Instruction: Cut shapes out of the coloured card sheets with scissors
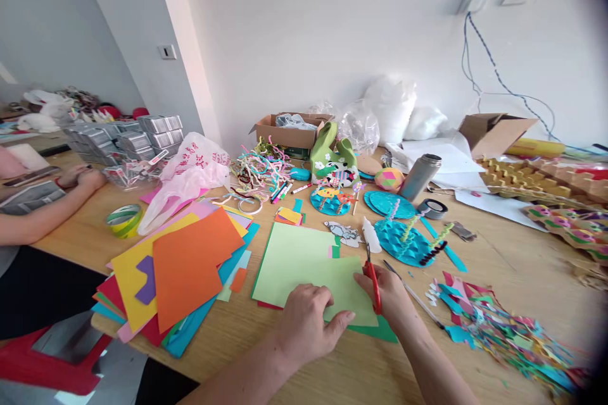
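Observation:
My right hand (387,288) is closed round a pair of scissors (375,285) with red handles, whose dark blades point up and away. Under and beside it lies a light green sheet of paper (349,285), with a larger pale green sheet (289,256) to its left and darker green paper (377,331) showing beneath. My left hand (311,316) rests on the pale green sheets, thumb stretched away from the bent fingers. Beyond the scissors are a white glue bottle (371,235) and a grey fish-shaped cut-out (344,233).
Coloured paper (194,259) is stacked at left beside tape rolls (124,220). Paper scraps (508,335) lie at right near a pen (413,294). Blue decorated plates (403,242), a grey flask (422,176) and pipe cleaners (261,171) stand behind. Another person's hands (83,178) are at far left.

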Motion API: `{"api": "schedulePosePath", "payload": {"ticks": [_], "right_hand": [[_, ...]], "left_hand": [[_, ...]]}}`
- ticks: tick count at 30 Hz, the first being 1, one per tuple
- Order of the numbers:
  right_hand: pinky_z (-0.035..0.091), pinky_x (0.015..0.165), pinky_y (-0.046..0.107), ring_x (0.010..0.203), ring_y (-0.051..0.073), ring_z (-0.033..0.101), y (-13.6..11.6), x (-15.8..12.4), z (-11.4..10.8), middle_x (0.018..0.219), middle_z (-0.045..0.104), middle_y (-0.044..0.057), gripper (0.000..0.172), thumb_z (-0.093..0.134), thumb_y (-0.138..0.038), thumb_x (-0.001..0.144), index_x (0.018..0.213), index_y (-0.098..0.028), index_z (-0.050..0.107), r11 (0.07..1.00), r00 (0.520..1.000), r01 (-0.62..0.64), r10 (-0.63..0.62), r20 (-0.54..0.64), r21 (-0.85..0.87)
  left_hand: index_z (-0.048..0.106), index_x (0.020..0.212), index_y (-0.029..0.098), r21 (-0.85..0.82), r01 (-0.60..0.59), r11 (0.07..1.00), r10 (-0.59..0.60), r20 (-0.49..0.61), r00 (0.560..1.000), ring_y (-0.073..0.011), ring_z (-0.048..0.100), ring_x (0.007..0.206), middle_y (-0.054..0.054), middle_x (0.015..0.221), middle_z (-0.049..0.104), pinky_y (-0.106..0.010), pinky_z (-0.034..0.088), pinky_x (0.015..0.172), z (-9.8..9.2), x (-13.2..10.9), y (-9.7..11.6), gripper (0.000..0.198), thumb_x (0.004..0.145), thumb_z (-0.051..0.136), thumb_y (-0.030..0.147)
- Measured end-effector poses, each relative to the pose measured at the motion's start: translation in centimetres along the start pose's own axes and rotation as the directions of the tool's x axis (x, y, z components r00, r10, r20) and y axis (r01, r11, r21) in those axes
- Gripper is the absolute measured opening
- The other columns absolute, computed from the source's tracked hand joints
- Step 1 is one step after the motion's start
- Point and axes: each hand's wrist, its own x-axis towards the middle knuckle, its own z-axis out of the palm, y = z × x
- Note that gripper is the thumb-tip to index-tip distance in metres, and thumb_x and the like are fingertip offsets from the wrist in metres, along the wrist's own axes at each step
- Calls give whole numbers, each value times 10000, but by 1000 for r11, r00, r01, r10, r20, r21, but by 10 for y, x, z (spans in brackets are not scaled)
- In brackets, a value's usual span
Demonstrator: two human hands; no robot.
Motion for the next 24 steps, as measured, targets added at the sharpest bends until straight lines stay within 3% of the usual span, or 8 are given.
{"api": "schedulePosePath", "payload": {"ticks": [4, 8, 11, 13, 15, 18, 21, 24], "right_hand": [[297, 412, 230, 434, 125, 422, 3, 1, -1, 473, 419, -57, 212, 602, -362, 627, 592, -220, 449, 999, 999, 34, -34, -8, 18], [297, 399, 232, 430, 129, 415, -1, -4, -1, 474, 413, -57, 229, 629, -372, 634, 614, -227, 453, 991, 995, 90, -85, -55, 96], [307, 408, 232, 450, 128, 406, -4, -11, 0, 504, 426, -55, 226, 671, -369, 652, 673, -221, 502, 977, 990, 136, -127, -62, 165], [315, 420, 235, 468, 129, 406, -6, -15, 1, 534, 447, -50, 232, 690, -378, 667, 726, -214, 536, 966, 986, 163, -154, -58, 202], [327, 439, 242, 487, 134, 418, -9, -20, 2, 558, 475, -42, 250, 703, -395, 677, 749, -209, 553, 956, 981, 191, -182, -61, 224], [331, 449, 249, 491, 142, 433, -15, -25, 3, 541, 486, -36, 294, 714, -439, 676, 679, -214, 524, 945, 973, 222, -200, -113, 239], [362, 455, 265, 478, 160, 467, -22, -30, 4, 518, 514, -26, 344, 722, -482, 662, 633, -222, 498, 934, 973, 213, -177, -146, 288], [436, 487, 304, 508, 213, 556, -27, -33, 5, 580, 610, 3, 323, 711, -505, 661, 734, -223, 574, 891, 986, 161, -131, -98, 424]], "left_hand": [[654, 767, 228, -95, 34, 995, -39, -52, 998, -259, 639, 717, -96, 739, 701, -350, 414, 663, -11, 5, 0, 193, 857, 593, 388], [649, 798, 217, -103, 49, 993, -64, -148, 987, -244, 632, 790, -99, 798, 701, -336, 438, 711, -41, 0, 12, 204, 889, 539, 363], [590, 663, 208, -188, 210, 959, -236, -131, 963, -203, 589, 667, -81, 675, 649, -289, 422, 572, -60, -17, 18, 363, 901, 495, 465], [568, 609, 199, -411, 398, 820, -405, 74, 911, -164, 562, 551, -77, 635, 648, -263, 415, 487, -64, -33, 17, 472, 892, 456, 560], [553, 562, 185, -584, 583, 565, -499, 321, 805, -168, 587, 526, -91, 615, 642, -243, 413, 413, -58, -49, 12, 571, 859, 423, 655], [617, 685, 148, -742, 645, 183, -512, 488, 707, -180, 639, 522, -118, 740, 707, -257, 457, 406, -42, -65, 6, 547, 779, 547, 682], [681, 908, 109, -858, 512, -36, -458, 470, 754, -225, 714, 691, -165, 904, 739, -324, 546, 610, -31, -69, 4, 523, 742, 671, 606], [700, 923, 111, -929, 344, -136, -448, 367, 815, -275, 713, 895, -170, 978, 740, -393, 536, 819, -30, -62, 3, 473, 740, 716, 547]]}}
